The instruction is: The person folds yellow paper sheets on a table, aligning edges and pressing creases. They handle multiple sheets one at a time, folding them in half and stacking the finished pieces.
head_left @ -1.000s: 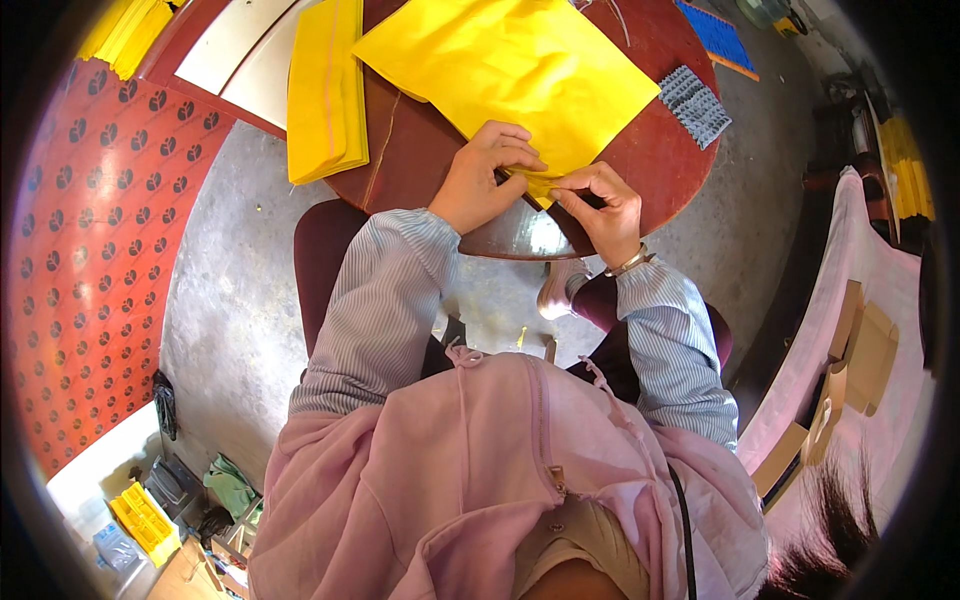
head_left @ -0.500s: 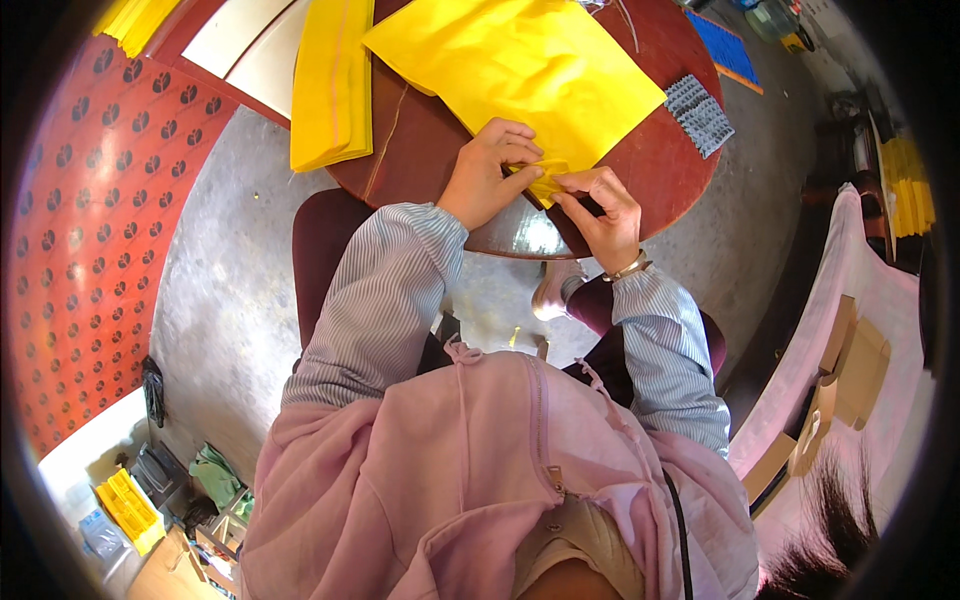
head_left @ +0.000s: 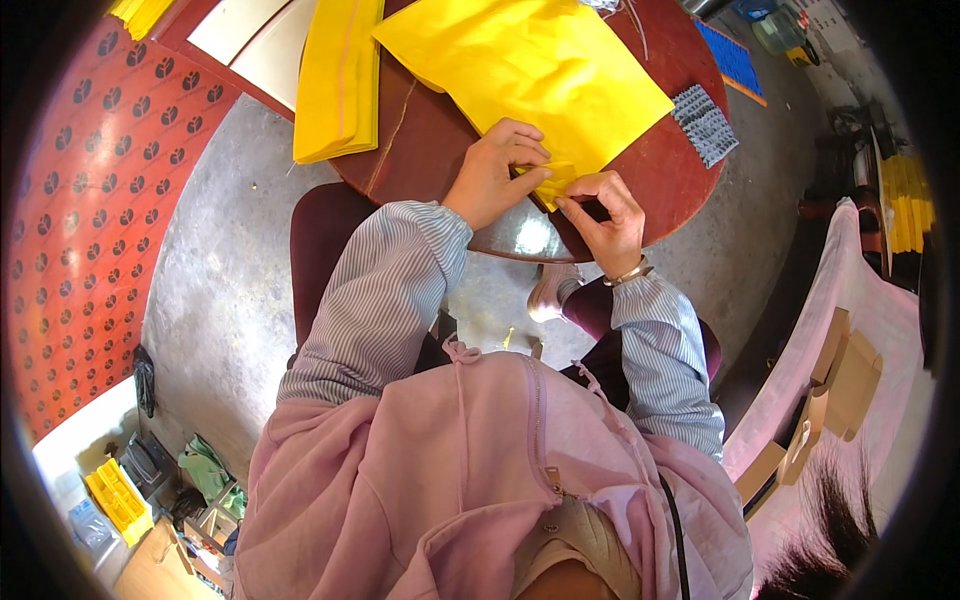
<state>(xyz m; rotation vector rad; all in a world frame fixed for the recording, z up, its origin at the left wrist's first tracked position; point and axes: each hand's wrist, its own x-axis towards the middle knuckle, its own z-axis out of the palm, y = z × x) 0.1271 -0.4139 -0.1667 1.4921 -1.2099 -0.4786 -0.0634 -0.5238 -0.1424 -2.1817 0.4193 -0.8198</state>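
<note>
A round dark-red tabletop [head_left: 440, 130] stands on a grey concrete floor [head_left: 230, 280], beside a red patterned mat [head_left: 90, 200]; on it lies a large yellow sheet [head_left: 530, 70], its near corner at the table's edge; the left hand [head_left: 495, 175] rests on that corner, fingers [head_left: 530, 150] curled and pinching the small yellow fold [head_left: 553, 180]; the right hand [head_left: 605, 210], just beside it, presses its fingertips together on the same fold (a bracelet shows at the wrist); a stack of folded yellow sheets [head_left: 335, 80] lies to the left; a grey textured pad [head_left: 705, 122] sits near the right rim.

left hand [head_left: 492, 180] + right hand [head_left: 608, 212] | pinching yellow sheet [head_left: 520, 70] corner | round table [head_left: 440, 140]
</note>
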